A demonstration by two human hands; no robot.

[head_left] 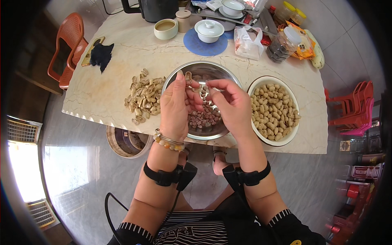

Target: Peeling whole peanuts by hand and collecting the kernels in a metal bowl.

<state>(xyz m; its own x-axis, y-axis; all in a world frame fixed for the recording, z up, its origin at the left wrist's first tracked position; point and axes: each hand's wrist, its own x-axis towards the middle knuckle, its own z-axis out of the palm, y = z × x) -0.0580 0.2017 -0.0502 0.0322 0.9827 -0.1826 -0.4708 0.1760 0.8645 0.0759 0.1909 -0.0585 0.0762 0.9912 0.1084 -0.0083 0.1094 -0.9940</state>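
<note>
My left hand [174,106] is above the left side of a steel bowl [201,65], its thumb and fingers closed on an opened peanut shell [188,78]. Over the bowl's right side, my right hand [233,104] makes a pinch with thumb and forefinger, close to the left fingers. Whatever is in that pinch is too small to make out. Reddish shelled peanuts [206,118] lie in the bottom of the bowl. A heap of empty peanut shells [143,96] is to the left, partly behind my left hand. Whole peanuts [274,109] fill a white basin [266,141] on the right.
Along the table's far side stand a black kettle [158,10], a beige cup [165,29], a lidded white bowl [209,31] on a blue mat [195,45], a plastic bag [248,43] and a jar [283,45]. A bucket [128,143] sits below the front edge.
</note>
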